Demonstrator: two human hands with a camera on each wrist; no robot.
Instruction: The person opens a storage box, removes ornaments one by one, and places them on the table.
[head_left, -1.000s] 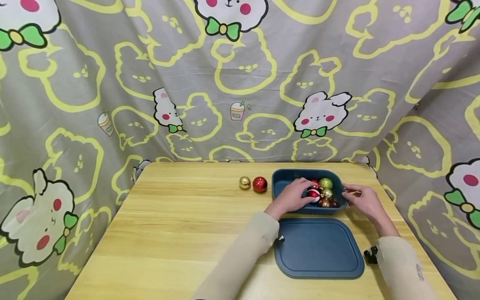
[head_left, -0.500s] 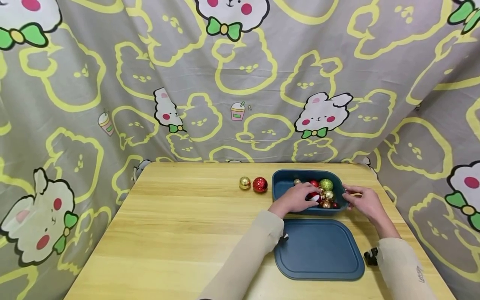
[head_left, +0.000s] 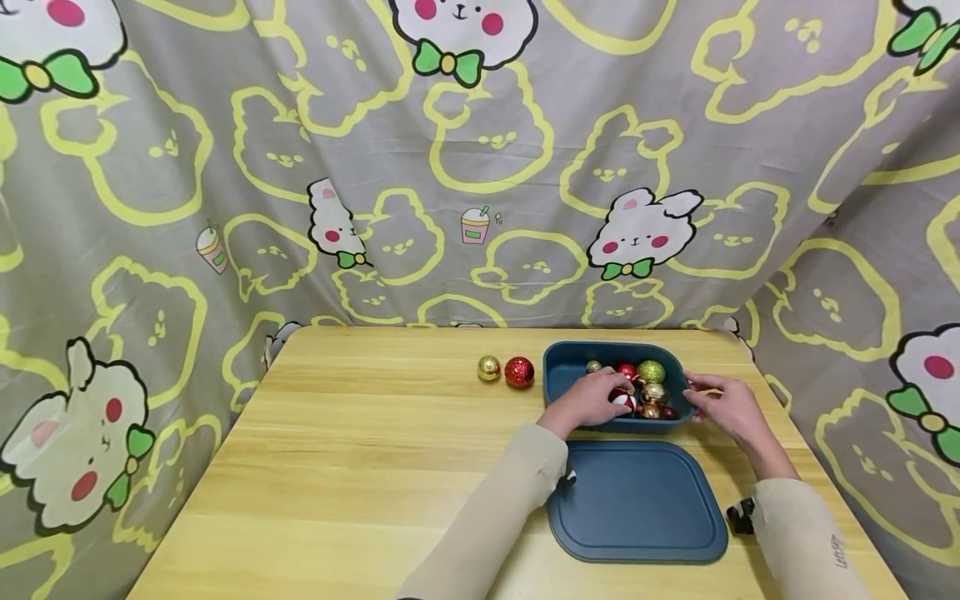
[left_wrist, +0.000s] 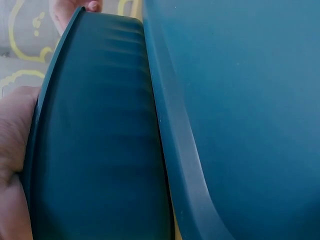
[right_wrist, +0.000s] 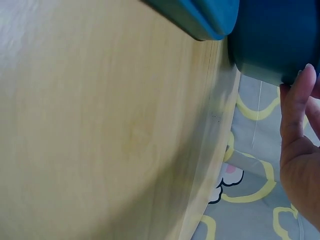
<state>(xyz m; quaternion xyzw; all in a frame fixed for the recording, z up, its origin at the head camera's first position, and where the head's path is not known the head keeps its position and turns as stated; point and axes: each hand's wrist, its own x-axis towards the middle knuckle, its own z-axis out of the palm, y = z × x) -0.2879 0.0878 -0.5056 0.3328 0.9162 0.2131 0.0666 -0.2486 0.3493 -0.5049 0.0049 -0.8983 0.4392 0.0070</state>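
Observation:
A deep blue plastic box (head_left: 564,363) stands at the back right of the table, holding several Christmas baubles. My left hand (head_left: 588,400) reaches over its near wall, fingers curled round a red-and-white bauble (head_left: 624,401). Beside that bauble lie a green glitter bauble (head_left: 650,372), a red one (head_left: 626,370), a gold one (head_left: 654,392) and a copper one (head_left: 650,411). A small gold bauble (head_left: 593,367) sits apart near the far wall. My right hand (head_left: 726,406) grips the box's right end. In the left wrist view the box's outer wall (left_wrist: 95,125) hides the baubles.
The box's flat blue lid (head_left: 637,500) lies on the wooden table (head_left: 337,467) just in front of the box. Left of the box rest a gold bauble (head_left: 489,368) and a red glitter bauble (head_left: 519,372). A patterned curtain (head_left: 420,250) hangs behind the table.
My left hand has drawn slightly nearer and lower inside the box, shifting the red-and-white bauble left, away from the others. The right hand keeps its place on the box end.

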